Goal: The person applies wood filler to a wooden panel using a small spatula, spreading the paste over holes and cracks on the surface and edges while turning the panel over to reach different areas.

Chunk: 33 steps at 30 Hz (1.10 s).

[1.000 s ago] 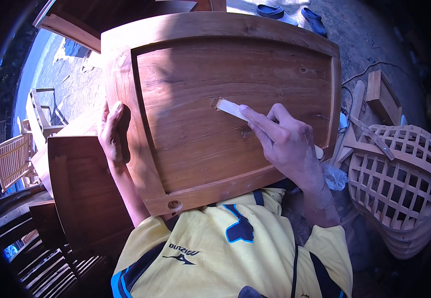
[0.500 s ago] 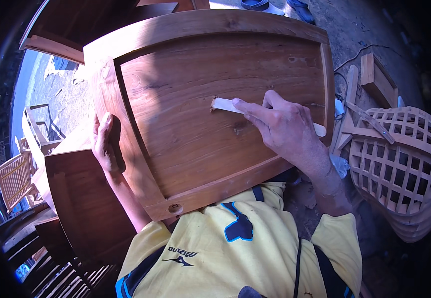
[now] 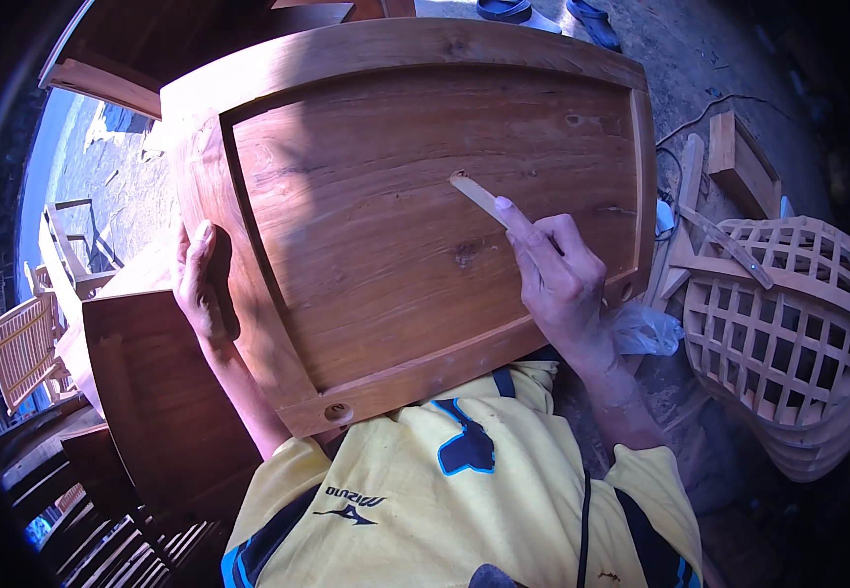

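Note:
A framed wooden panel [image 3: 366, 255], like a cabinet door, leans against my body with its recessed face up. My left hand [image 3: 201, 284] grips the frame's left edge, thumb on top and fingers hidden beneath. In my right hand [image 3: 557, 279] is a flat, pale wooden stick [image 3: 481, 196], pinched between thumb and fingers. Its tip touches the panel right of the middle, beside a small brownish smear [image 3: 461, 175]. A dark knot [image 3: 465, 254] shows in the wood below the stick. Two round holes sit in the near rail, one [image 3: 338, 413] at the left corner.
Dark brown furniture [image 3: 165, 382] stands close on my left, with a slatted wooden piece [image 3: 25, 353] beyond it. On the right lie a latticed wooden piece [image 3: 768, 333], an open wooden box [image 3: 744, 167] and a clear plastic bag [image 3: 646, 328]. Clogs [image 3: 594, 22] rest on the ground ahead.
The stick's tip has moved right and slightly away from me along the panel. My right hand has swung lower, turning the stick steeper. The left hand keeps its hold on the frame.

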Each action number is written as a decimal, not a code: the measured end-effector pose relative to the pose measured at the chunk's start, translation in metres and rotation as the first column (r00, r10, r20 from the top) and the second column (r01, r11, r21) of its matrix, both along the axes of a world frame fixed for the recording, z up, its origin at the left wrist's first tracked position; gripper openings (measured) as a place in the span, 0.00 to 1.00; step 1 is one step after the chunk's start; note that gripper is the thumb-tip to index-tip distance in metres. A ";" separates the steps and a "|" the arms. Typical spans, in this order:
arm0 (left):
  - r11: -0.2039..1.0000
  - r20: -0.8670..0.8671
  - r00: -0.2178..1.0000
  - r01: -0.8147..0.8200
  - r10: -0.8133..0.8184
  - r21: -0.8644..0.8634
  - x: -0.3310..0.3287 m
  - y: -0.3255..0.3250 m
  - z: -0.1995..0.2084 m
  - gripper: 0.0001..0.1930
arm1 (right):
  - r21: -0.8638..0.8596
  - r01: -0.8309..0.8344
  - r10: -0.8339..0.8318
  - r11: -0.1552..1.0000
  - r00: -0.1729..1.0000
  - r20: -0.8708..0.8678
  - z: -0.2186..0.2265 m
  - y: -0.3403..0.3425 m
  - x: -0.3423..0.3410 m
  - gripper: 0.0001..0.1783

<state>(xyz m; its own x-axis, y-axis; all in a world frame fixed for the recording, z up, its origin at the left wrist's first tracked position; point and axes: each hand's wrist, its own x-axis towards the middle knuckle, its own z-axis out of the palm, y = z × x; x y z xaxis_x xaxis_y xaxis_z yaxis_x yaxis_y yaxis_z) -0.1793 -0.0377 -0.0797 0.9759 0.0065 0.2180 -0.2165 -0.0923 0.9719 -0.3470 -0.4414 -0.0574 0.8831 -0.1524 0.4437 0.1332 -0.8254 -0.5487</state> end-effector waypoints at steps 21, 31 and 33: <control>0.998 -0.072 0.997 -0.039 0.036 -0.039 0.002 0.011 -0.004 0.22 | -0.213 -0.235 0.129 0.948 0.899 -0.418 0.053 -0.036 0.029 0.18; 0.998 -0.008 0.999 0.040 -0.040 -0.046 0.007 0.023 -0.013 0.18 | -0.154 -0.169 0.074 0.974 0.870 -0.488 0.043 -0.084 0.017 0.16; 0.996 0.057 0.995 0.090 -0.088 -0.029 0.006 0.023 -0.016 0.18 | -0.088 -0.102 0.054 0.991 0.900 -0.433 0.051 -0.079 0.009 0.16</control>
<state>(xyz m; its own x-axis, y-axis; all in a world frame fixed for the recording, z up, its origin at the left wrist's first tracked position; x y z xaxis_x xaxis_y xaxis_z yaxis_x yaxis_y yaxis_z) -0.1733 -0.0142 -0.0958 0.9594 -0.0720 0.2727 -0.2760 -0.0403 0.9603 -0.3378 -0.5201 -0.0069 0.9984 -0.0485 0.0288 -0.0289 -0.8784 -0.4770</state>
